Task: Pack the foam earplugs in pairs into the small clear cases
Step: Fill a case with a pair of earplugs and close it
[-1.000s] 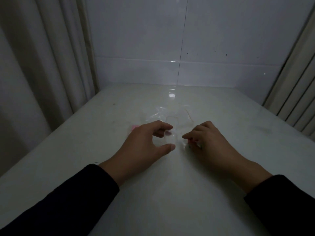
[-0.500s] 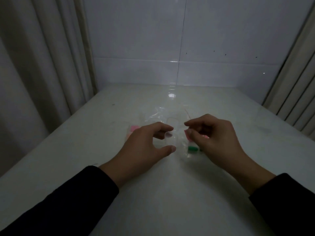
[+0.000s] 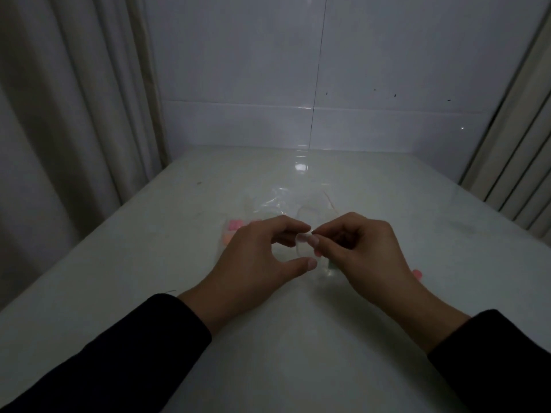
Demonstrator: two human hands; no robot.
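My left hand [image 3: 253, 257] holds a small clear case [image 3: 301, 247] between forefinger and thumb, just above the table. My right hand [image 3: 363, 248] pinches the case's upper rim with thumb and forefinger; whether an earplug sits between those fingertips is hidden. Pink earplugs [image 3: 234, 225] and an orange earplug [image 3: 226, 239] lie behind my left hand. A green earplug [image 3: 331, 265] lies under my right fingers. Another pink earplug [image 3: 417, 274] peeks out at my right hand's far side.
A crumpled clear plastic bag [image 3: 268, 202] and another clear case [image 3: 310, 211] lie just beyond my hands on the white table [image 3: 268, 338]. Curtains hang at the left, a tiled wall stands behind, and slatted panels stand at the right.
My right hand rose from the table and moved left to meet the case held in my left hand. The left hand barely moved.
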